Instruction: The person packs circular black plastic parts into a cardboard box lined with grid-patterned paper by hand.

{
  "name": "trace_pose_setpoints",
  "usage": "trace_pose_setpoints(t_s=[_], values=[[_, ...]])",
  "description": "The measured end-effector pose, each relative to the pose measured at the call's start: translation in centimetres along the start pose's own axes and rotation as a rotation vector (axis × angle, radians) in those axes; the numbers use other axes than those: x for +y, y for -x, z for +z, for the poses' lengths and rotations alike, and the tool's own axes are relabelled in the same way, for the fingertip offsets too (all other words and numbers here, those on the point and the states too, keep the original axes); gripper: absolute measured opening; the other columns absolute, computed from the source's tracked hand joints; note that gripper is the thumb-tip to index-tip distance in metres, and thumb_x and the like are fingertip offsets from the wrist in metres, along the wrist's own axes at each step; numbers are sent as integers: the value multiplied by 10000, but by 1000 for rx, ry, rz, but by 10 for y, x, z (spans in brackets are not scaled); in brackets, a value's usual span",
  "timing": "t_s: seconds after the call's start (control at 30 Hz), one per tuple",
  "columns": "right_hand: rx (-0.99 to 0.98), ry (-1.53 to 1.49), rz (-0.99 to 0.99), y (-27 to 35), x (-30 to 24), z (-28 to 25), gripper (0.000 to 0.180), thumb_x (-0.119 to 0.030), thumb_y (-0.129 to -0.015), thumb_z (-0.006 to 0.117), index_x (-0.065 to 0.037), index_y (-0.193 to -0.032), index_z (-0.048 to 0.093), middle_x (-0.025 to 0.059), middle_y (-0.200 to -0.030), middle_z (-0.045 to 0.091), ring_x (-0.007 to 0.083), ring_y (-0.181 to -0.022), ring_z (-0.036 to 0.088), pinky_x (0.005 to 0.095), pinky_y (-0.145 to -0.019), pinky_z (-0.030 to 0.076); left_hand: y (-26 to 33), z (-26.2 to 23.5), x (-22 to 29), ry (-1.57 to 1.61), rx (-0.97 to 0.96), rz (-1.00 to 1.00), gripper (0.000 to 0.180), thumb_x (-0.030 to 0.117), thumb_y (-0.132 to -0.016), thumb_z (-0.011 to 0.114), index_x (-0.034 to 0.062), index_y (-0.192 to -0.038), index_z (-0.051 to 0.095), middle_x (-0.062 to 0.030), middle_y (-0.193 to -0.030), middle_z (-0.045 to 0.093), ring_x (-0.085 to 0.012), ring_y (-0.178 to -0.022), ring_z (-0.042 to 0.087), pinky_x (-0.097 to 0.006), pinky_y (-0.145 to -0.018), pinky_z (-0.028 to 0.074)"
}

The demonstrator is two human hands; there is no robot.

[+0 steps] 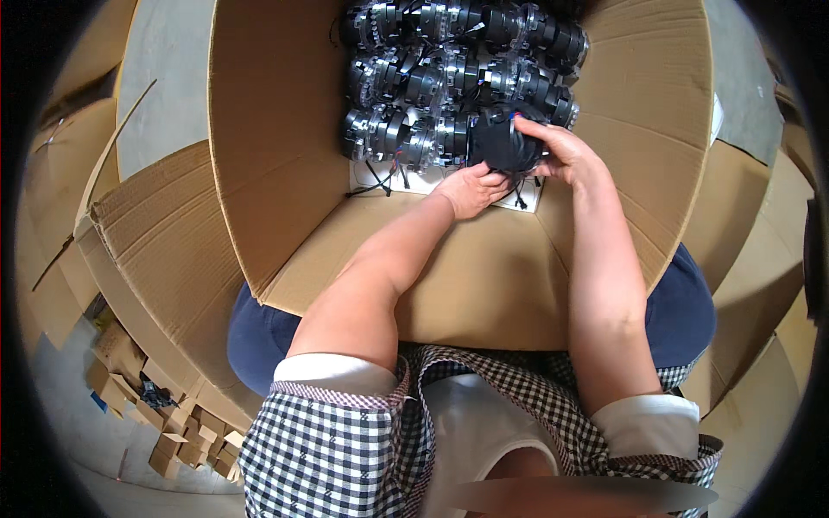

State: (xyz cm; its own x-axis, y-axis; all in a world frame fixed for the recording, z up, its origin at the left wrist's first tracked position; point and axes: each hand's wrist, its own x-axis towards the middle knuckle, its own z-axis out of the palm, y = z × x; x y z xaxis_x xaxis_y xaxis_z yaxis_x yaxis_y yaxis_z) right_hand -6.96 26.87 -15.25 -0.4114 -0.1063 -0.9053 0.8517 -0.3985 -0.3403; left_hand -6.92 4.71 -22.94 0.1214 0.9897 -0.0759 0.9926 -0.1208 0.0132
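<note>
Inside a large open cardboard box (276,112), my two hands hold a round black part (508,142) with short wires, possibly a small motor or fan unit. My right hand (566,155) grips its right side, thumb on top. Against its lower left edge, the curled fingers of my left hand (471,190) press from below. Rows of similar black and clear round parts (413,82) fill the far part of the box, with thin wires hanging from the front row. A white tray or sheet (419,183) shows beneath them. The undersides of my fingers are hidden.
A cardboard flap (173,250) sticks out on the left. Small cardboard cartons (194,440) lie piled on the floor at lower left. More large cardboard (734,207) stands on the right. My knees flank the box's near edge.
</note>
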Motion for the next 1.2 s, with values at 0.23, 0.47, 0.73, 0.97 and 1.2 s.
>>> trace_pose_setpoints(t_s=[0.23,0.47,0.73,0.97,1.2], values=[[221,386,-276,20,-17,30,484,-412,-720,803,-67,-1032,667,38,-851,689,133,-699,635,277,-608,494,-11,4,10,79,30,-131,486,260,-900,440,130,-1365,496,42,-1467,392,-169,-1301,326,-460,-1007,362],[502,638,-130,28,-3,4,448,-304,-761,755,39,-1038,672,153,-900,703,213,-731,682,348,-679,541,1,-4,2,60,-60,-94,479,245,-915,444,155,-1383,486,61,-1483,361,-147,-1272,339,-482,-1017,359],[1032,663,-134,-2,38,0,505,-352,-827,686,14,-1153,565,248,-1153,627,376,-1108,597,443,-942,452,0,6,2,-121,-96,-47,547,264,-930,432,133,-1458,365,46,-1405,428,-174,-1308,314,-503,-1043,310],[1113,381,-247,-13,49,-7,487,-350,-827,680,3,-1144,572,232,-1129,639,369,-1081,609,439,-939,451,-17,9,6,-8,153,-143,429,243,-921,421,162,-1341,456,21,-1271,451,-188,-1274,377,-450,-1092,284],[1078,376,-399,-10,54,-15,454,-293,-831,681,14,-1148,571,226,-1045,669,368,-1014,639,444,-899,475,-39,3,-17,95,99,-132,487,215,-878,473,245,-1361,423,52,-1395,404,-195,-1303,381,-445,-1113,297]])
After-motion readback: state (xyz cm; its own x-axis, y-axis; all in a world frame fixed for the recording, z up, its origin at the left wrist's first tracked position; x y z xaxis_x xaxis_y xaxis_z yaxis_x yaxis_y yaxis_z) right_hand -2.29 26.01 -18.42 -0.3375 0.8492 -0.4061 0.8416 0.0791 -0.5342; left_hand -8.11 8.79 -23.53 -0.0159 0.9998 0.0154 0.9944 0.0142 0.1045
